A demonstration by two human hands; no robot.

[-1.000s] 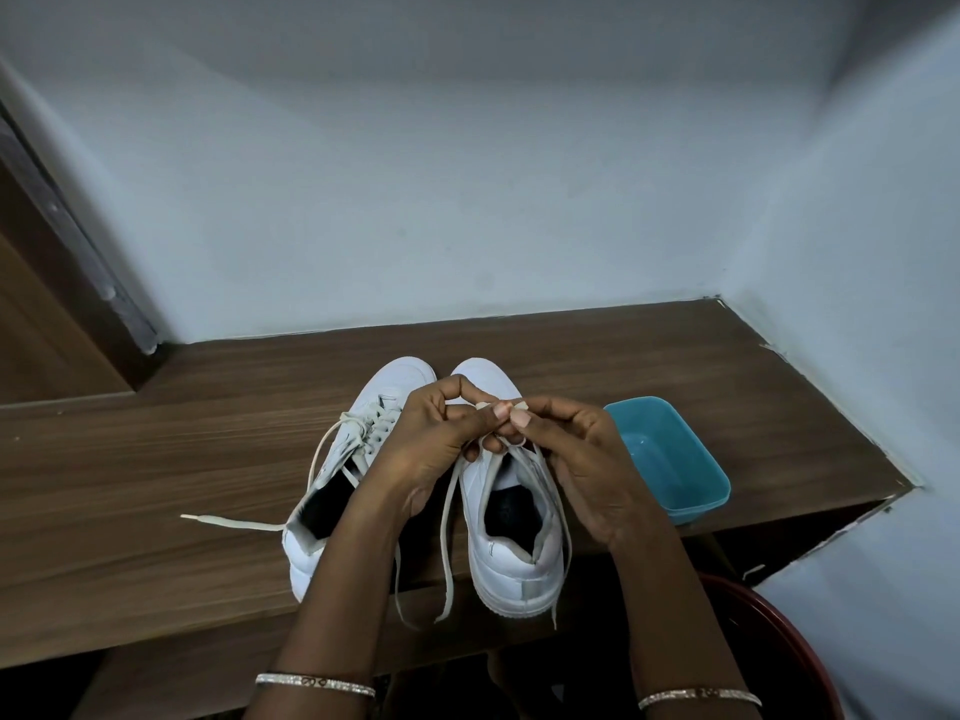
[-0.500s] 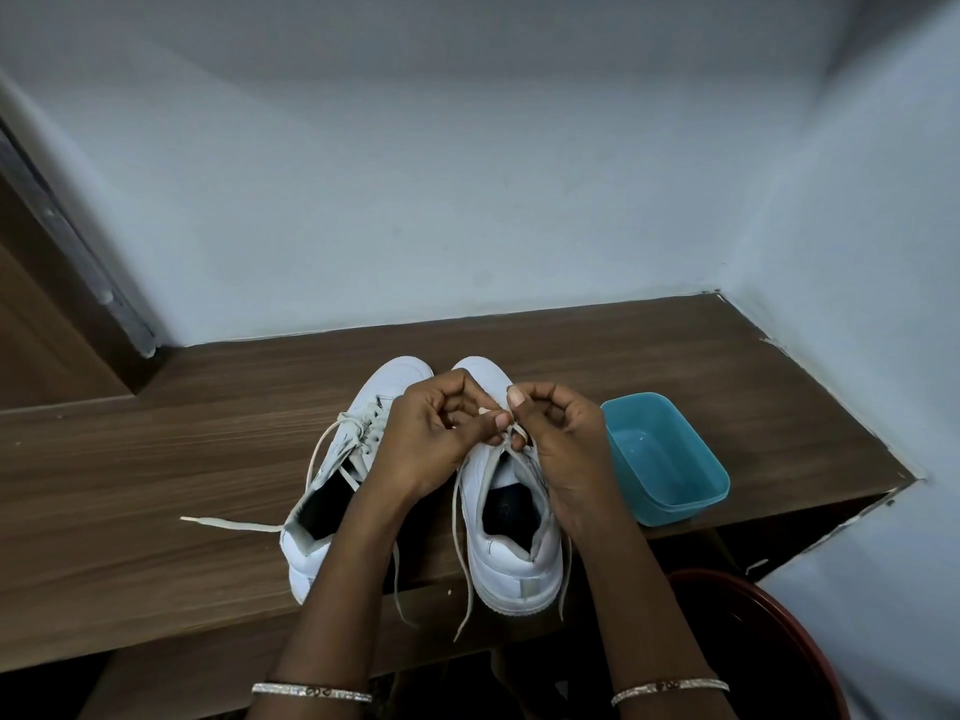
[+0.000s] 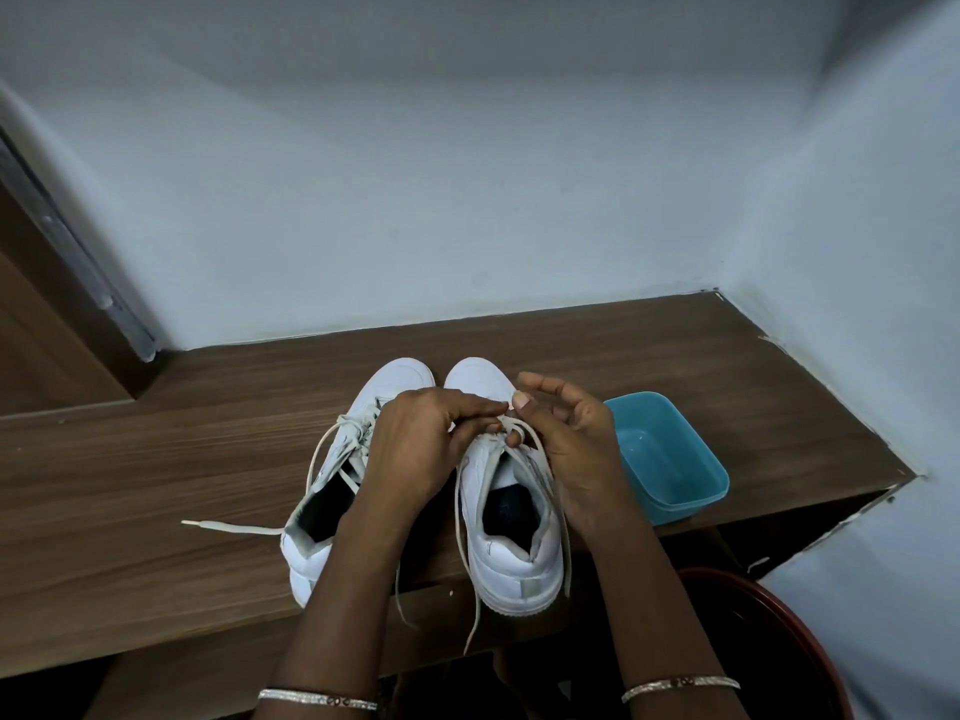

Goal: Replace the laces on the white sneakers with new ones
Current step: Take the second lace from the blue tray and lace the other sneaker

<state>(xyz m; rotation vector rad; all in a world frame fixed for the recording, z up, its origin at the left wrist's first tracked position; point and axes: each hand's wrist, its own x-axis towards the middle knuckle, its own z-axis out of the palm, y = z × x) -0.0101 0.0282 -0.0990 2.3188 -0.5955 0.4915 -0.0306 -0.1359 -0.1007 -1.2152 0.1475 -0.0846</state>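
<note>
We logged both white sneakers side by side on the wooden counter [image 3: 156, 485], toes toward the back wall [image 3: 467, 226] and heels at the counter's front edge. The left hand [image 3: 415, 449] reached across the left sneaker [image 3: 322, 511], its fingers clenched around the lace [image 3: 506, 421] at the upper eyelets of the right sneaker [image 3: 519, 563]. The right hand [image 3: 566, 449] met it there: the thumb and one curled finger grasped the same lace crossing, while the remaining fingers stood raised and loosely bent. Two free strands of this lace ran down either side of the right sneaker's opening and hung past the front edge. The left sneaker's lace end [image 3: 228, 527] lay flat on the counter, pointing left. A blue plastic container [image 3: 675, 459] sat just beside the right hand, close to the front edge and near the side wall [image 3: 857, 356], which bounded movement on that side. Bare counter extended left of the sneakers and between the toes and the back wall. A dark red tub [image 3: 779, 641] stood below the counter at lower right. Each wrist carried a thin bangle [image 3: 317, 698].
</note>
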